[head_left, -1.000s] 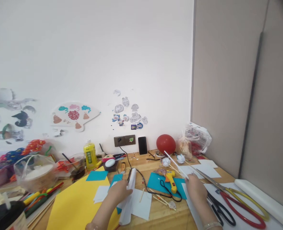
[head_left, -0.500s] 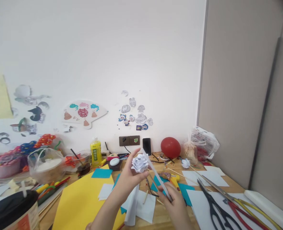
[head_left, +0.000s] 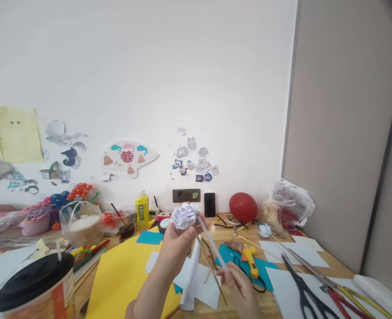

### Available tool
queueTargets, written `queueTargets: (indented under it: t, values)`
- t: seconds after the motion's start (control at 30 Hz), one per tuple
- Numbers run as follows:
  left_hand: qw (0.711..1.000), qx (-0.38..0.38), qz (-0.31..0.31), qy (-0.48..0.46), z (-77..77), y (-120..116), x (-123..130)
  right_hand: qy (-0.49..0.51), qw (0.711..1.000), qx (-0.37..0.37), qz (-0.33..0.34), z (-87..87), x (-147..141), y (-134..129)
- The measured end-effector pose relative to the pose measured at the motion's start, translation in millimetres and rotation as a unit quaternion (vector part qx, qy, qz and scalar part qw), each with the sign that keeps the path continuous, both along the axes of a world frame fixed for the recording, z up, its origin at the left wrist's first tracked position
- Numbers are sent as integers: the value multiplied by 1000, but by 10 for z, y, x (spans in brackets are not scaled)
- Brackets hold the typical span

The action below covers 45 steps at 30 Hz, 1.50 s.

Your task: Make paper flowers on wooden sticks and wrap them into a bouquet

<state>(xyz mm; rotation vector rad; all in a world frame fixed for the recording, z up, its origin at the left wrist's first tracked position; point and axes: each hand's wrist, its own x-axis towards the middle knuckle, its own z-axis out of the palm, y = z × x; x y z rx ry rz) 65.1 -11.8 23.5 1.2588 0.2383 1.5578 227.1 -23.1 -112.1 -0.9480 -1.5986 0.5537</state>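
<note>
My left hand (head_left: 177,243) is closed around the base of a white paper flower (head_left: 184,215), which faces up and away from me. A thin wooden stick (head_left: 212,274) slants down from below the flower; where it joins is hidden by the fingers. My right hand (head_left: 238,283) pinches the lower end of a long, narrow white strip (head_left: 215,247). The strip's upper end lies beside the flower, close to my left fingertips. Below my hands are white paper sheets (head_left: 209,290) and a rolled white paper (head_left: 189,288).
A yellow glue gun (head_left: 250,261) lies on blue paper right of centre. Large black scissors (head_left: 300,283) and red-handled ones (head_left: 343,301) rest at right. A second paper flower (head_left: 265,230), red balloon (head_left: 243,207), yellow bottle (head_left: 142,208) and black-lidded cup (head_left: 32,283) stand around.
The view has turned slightly left. My left hand has tilted the flower leftward and away, and its fingers now reach the strip's upper end. My right hand has moved a little lower with the strip.
</note>
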Motion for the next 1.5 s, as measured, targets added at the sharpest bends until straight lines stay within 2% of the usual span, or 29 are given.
queueTargets:
  t: [0.17, 0.33, 0.43, 0.6, 0.73, 0.8, 0.9, 0.97, 1.17, 1.37, 1.43, 1.5]
  values:
    - [998, 12, -48, -41, 4, -25, 50, -59, 998, 12, 22, 18, -58, -60]
    - [996, 13, -66, -50, -7, 3, 39, -80, 995, -5, 53, -15, -138, -92]
    - [998, -2, -45, -50, -10, 22, 28, -49, 994, -49, 88, -49, -175, -92]
    - [993, -73, -3, -89, 16, 43, 8, -1, 984, -115, 139, -99, -199, -64]
    - [986, -106, -13, -125, 18, 124, -51, -19, 983, -138, 120, -125, -183, -36]
    - [981, -133, -14, -140, 10, 178, -104, -24, 987, -136, 84, -141, -173, -28]
    - [970, -181, -4, -161, 6, 240, -196, -24, 995, -95, 7, -153, -176, -32]
    - [966, -186, 4, -178, 14, 259, -248, -32, 997, -72, -21, -146, -187, -40]
    - [969, -143, 29, -201, 54, 260, -302, -74, 997, -23, -15, -168, -169, -13]
    - [964, -149, 46, -217, 28, 318, -297, -97, 995, 35, -12, -213, -73, 5]
    - [965, -143, 51, -215, 21, 326, -303, -76, 997, 8, -12, -164, -84, -34]
    - [966, -134, 56, -215, 18, 322, -312, -23, 998, -59, 13, -108, -114, -75]
